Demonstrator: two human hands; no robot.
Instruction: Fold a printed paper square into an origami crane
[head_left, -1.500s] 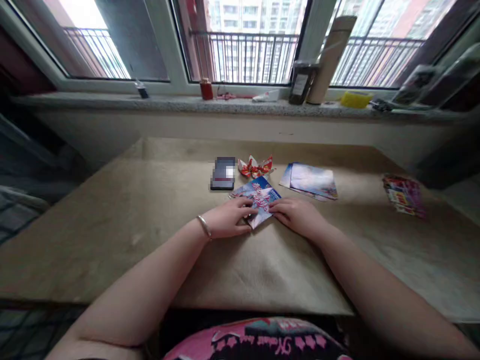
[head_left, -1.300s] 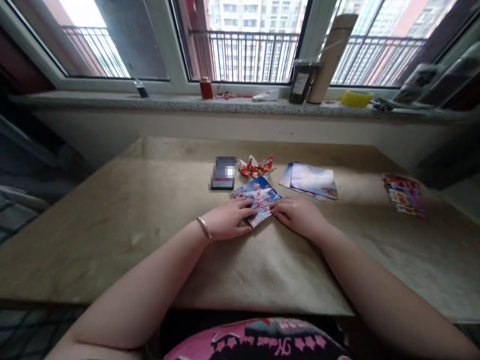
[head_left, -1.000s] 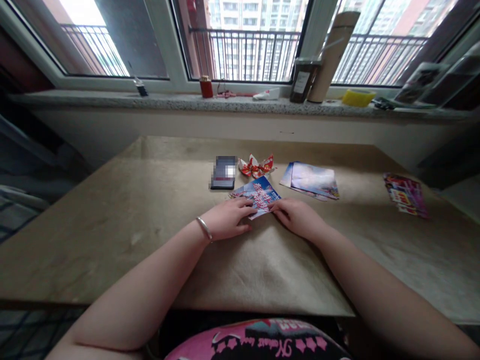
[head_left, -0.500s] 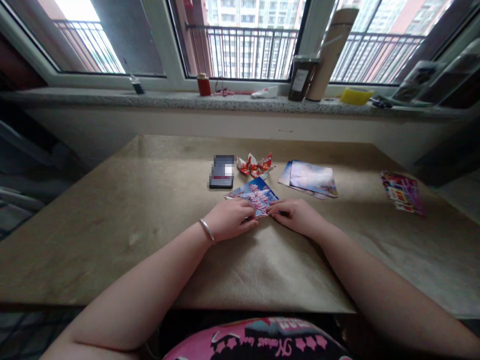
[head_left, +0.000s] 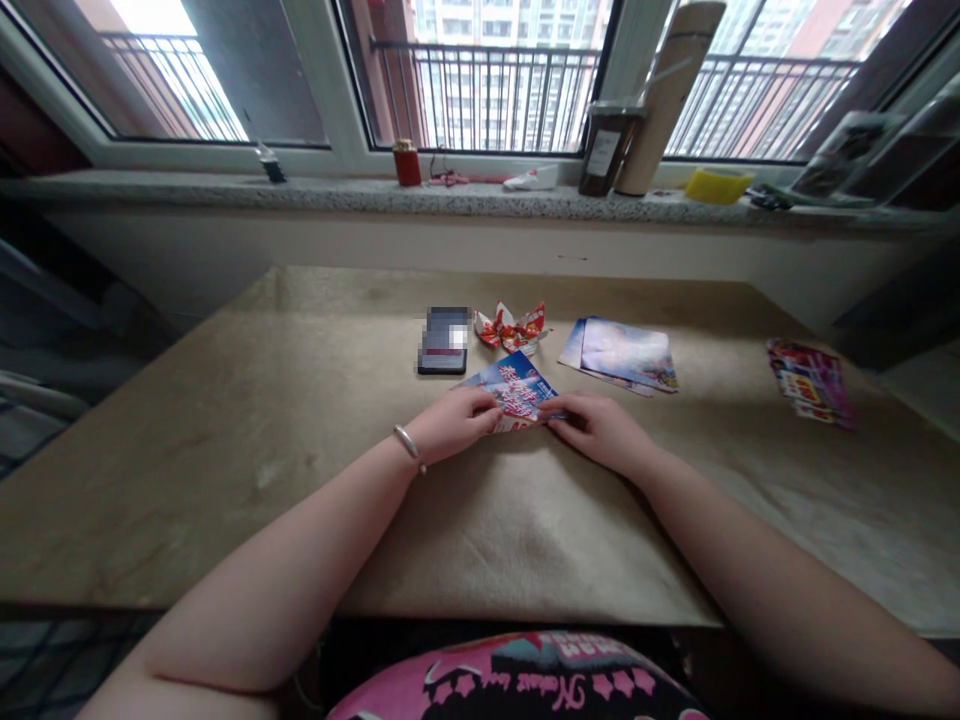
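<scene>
A blue printed paper sheet (head_left: 514,385) with red-and-white lettering lies on the brown table (head_left: 225,440) in front of me. My left hand (head_left: 452,426), a silver bangle on its wrist, pinches the sheet's near left edge with curled fingers. My right hand (head_left: 598,430) pinches the near right edge, fingers pressed together. The near edge is lifted and bent back toward the far side.
Just beyond the sheet lie a dark phone (head_left: 444,342), a folded red-and-white paper figure (head_left: 511,329) and a stack of blue sheets (head_left: 622,354). A pink packet (head_left: 810,380) lies far right. The windowsill (head_left: 337,196) holds a red can, a dark jar, a tall tube and a yellow item.
Both hands have shifted from pressing the sheet flat to pinching its near edge, which has lifted and folded away from me. The camera tilted slightly.
</scene>
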